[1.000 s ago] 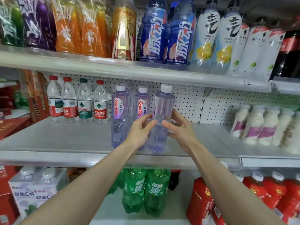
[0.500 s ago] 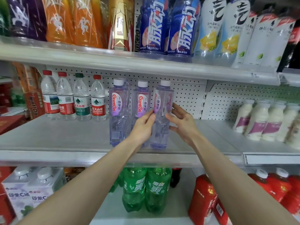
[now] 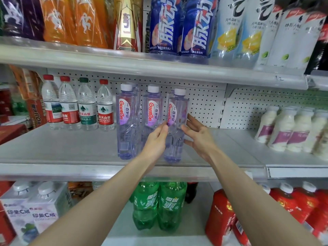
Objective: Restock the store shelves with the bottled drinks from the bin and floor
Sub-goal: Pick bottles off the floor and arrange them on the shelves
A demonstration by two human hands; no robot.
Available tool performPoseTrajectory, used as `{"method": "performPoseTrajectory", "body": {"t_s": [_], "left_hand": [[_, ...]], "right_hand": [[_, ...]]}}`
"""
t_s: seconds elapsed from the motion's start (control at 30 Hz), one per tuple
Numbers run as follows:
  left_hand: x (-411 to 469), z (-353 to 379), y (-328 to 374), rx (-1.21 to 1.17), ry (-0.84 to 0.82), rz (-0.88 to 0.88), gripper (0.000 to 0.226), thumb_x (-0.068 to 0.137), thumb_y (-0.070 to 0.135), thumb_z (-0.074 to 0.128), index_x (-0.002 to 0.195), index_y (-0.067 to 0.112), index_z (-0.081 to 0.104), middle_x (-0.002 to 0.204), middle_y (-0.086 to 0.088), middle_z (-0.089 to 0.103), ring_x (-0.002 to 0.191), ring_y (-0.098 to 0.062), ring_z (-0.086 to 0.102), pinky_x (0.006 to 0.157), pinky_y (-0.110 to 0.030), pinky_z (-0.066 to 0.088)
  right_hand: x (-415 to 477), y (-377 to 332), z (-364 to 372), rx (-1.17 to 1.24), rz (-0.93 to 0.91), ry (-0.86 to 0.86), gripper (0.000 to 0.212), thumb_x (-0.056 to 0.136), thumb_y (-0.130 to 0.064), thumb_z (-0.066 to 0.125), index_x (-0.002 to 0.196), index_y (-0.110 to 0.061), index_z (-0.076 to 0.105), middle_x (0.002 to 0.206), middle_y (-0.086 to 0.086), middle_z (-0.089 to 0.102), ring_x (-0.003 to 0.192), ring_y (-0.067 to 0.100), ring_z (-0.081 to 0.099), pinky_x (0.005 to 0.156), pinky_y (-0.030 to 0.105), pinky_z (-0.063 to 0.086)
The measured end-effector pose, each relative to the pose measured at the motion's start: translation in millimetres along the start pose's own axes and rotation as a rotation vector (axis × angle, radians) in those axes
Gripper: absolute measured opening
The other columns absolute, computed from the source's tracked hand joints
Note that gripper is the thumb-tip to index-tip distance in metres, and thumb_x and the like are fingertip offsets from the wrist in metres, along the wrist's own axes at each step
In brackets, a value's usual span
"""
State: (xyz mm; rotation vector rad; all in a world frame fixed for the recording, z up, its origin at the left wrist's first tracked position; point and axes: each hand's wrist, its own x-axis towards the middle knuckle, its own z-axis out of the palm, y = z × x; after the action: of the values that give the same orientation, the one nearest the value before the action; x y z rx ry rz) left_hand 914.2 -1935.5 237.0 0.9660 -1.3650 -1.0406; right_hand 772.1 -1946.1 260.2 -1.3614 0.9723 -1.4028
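**Third purple bottle faced out, hands easing off**

Since a second ago the rightmost purple bottle has been turned on its base. Its label, then swung away, now faces the aisle like those of the two matching bottles to its left. It stands upright on the middle shelf, near the front edge, last in a row of three.

Judgement: this bottle is as good as stocked, bar letting go. More stock should come from the bin and floor, neither in view.

Left hand: thumb and fingers reach up fairly straight against the bottle's left flank. They touch it just below the label, and no curl round it shows.

Right hand: open, fingers spread and straight, at the bottle's right flank. The fingertips are touching it or just beside it; I cannot tell which. It grips nothing.

The bottle sits between the two hands at fingertip height, with both wrists lower and nearer the shelf lip.

Bare shelf lies to the bottle's right, before the white milk drinks. Small red-capped waters stand left of the purple row.
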Motion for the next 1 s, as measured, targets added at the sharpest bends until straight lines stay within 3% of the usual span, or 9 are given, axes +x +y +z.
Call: {"method": "performPoseTrajectory", "body": {"t_s": [0.1,0.2,0.3,0.43,0.53,0.63,0.73,0.83,1.0], "left_hand": [[-6,2,1,-0.032,-0.006,-0.009,0.035,0.102,0.039,0.032,0.135,0.038,0.042,0.144,0.005,0.042,0.133,-0.014,0.038,0.098,-0.032,0.040],[-10,1,3,-0.016,-0.035,-0.026,0.024,0.101,0.043,0.028,0.114,0.054,0.046,0.147,0.005,0.039,0.137,-0.016,0.034,0.101,-0.033,0.037],[-11,2,-1,0.009,-0.033,-0.045,0.044,0.100,0.048,0.027,0.141,0.037,0.037,0.151,0.004,0.033,0.139,-0.018,0.031,0.113,-0.042,0.030],[-9,2,-3,0.062,-0.020,-0.072,0.053,0.100,0.050,0.027,0.148,0.028,0.029,0.154,0.004,0.029,0.141,-0.018,0.029,0.115,-0.045,0.027],[-10,-1,-3,0.105,-0.018,-0.075,0.054,0.099,0.051,0.026,0.149,0.029,0.027,0.155,0.004,0.028,0.141,-0.017,0.028,0.116,-0.046,0.024],[-15,-1,-1,0.164,-0.056,-0.074,0.056,0.099,0.052,0.024,0.150,0.029,0.022,0.156,0.007,0.021,0.143,-0.016,0.024,0.117,-0.046,0.022],[-18,-2,1,0.174,-0.083,-0.074,0.056,0.099,0.052,0.023,0.150,0.030,0.020,0.157,0.007,0.019,0.143,-0.017,0.023,0.118,-0.045,0.020],[-21,-2,-3,0.161,-0.077,-0.115,0.057,0.098,0.055,0.022,0.150,0.033,0.019,0.157,0.005,0.021,0.143,-0.020,0.025,0.117,-0.046,0.022],[-23,3,-7,0.094,-0.071,-0.175,0.060,0.095,0.060,0.022,0.150,0.035,0.016,0.158,0.001,0.019,0.142,-0.023,0.025,0.115,-0.047,0.025]], "right_hand": [[-13,1,6,-0.124,-0.002,0.022,0.049,0.100,-0.021,0.049,0.146,-0.022,0.036,0.140,0.000,0.052,0.123,0.018,0.053,0.096,0.041,0.048],[-32,13,15,-0.197,0.004,0.026,0.051,0.101,-0.041,0.038,0.149,-0.030,0.028,0.144,-0.011,0.043,0.130,0.014,0.044,0.107,0.041,0.039],[-42,19,23,-0.186,0.006,0.009,0.062,0.093,-0.059,0.030,0.150,-0.033,0.026,0.154,-0.010,0.030,0.142,0.017,0.029,0.116,0.047,0.027],[-44,9,29,-0.005,0.122,0.041,0.042,0.099,-0.053,0.028,0.133,-0.037,0.046,0.139,-0.007,0.048,0.130,0.019,0.044,0.110,0.046,0.034],[-46,3,29,0.020,0.121,0.019,0.033,0.102,-0.047,0.024,0.097,-0.040,0.056,0.106,-0.010,0.057,0.107,0.013,0.051,0.103,0.039,0.036],[-46,-3,31,0.013,0.117,0.029,0.034,0.104,-0.043,0.020,0.110,-0.035,0.053,0.122,-0.005,0.052,0.115,0.017,0.048,0.093,0.031,0.037],[-47,-6,33,-0.007,0.115,0.029,0.038,0.104,-0.043,0.019,0.116,-0.035,0.054,0.141,0.009,0.048,0.130,0.029,0.045,0.096,0.034,0.038],[-50,-3,34,-0.077,0.121,0.016,0.026,0.102,-0.049,0.017,0.094,-0.048,0.042,0.145,0.004,0.045,0.135,0.028,0.040,0.104,0.037,0.033],[-49,6,29,-0.138,0.102,0.004,0.022,0.101,-0.050,0.012,0.107,-0.050,0.033,0.143,-0.001,0.044,0.137,0.025,0.037,0.103,0.030,0.030]]}}
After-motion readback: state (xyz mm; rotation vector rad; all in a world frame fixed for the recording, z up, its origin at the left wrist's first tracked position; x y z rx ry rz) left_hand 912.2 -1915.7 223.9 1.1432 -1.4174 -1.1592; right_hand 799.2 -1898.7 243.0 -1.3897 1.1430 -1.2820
